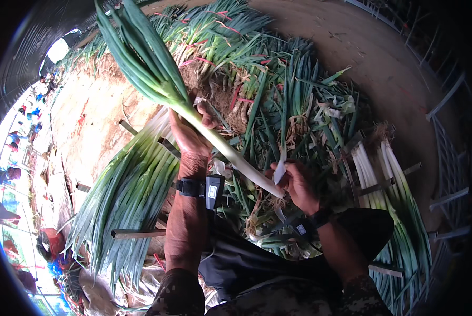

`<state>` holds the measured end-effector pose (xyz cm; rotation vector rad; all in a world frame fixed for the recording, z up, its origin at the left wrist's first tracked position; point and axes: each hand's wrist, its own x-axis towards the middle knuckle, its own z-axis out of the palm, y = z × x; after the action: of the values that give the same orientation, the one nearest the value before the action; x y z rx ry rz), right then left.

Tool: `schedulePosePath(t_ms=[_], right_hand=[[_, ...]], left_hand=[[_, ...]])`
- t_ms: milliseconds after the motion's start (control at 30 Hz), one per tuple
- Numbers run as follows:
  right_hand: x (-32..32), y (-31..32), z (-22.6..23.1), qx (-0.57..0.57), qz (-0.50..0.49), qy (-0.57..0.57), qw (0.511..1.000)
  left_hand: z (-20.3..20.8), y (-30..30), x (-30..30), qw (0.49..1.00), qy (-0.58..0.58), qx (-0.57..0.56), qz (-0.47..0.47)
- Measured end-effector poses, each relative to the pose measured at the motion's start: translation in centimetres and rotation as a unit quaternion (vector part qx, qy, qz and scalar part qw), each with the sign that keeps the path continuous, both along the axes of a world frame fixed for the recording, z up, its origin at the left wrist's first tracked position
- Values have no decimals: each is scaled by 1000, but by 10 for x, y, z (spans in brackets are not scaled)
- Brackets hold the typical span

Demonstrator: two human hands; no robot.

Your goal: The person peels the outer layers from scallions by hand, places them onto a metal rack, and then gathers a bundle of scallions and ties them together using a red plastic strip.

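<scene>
We are grasping a long, white-and-green leek (213, 135) in our left hand (192, 134), our right hand (299, 188) pinching a thin, pale strip (280, 169) near its root end, while open brown ground (362, 39) is edging the leafy green heap (262, 92).

Bright glare from left, shadowy right side, dark curved rim

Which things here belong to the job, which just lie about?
Job:
Long green-and-white leek in left hand, its root at right hand
Likely: loose green-topped leeks laid left and right

Apparently lying about:
Red-tied green leek bundles behind
Scattered green and pale leaf scraps
</scene>
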<state>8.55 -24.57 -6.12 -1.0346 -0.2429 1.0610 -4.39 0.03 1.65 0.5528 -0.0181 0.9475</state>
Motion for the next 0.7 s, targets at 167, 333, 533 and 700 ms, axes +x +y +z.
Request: schedulePosePath(t_ms=[167, 333, 533, 700], right_hand=[[27, -41, -35, -19, 101, -43, 994], [57, -77, -76, -193, 226, -570, 766], [3, -27, 44, -124, 226, -443, 859], [1, -27, 31, -103, 206, -469, 853]], left_hand=[[-4, 21, -18, 994, -90, 36, -50], [0, 24, -12, 991, -104, 60, -62], [-5, 18, -19, 988, -116, 83, -63], [-3, 16, -16, 988, -123, 77, -56]])
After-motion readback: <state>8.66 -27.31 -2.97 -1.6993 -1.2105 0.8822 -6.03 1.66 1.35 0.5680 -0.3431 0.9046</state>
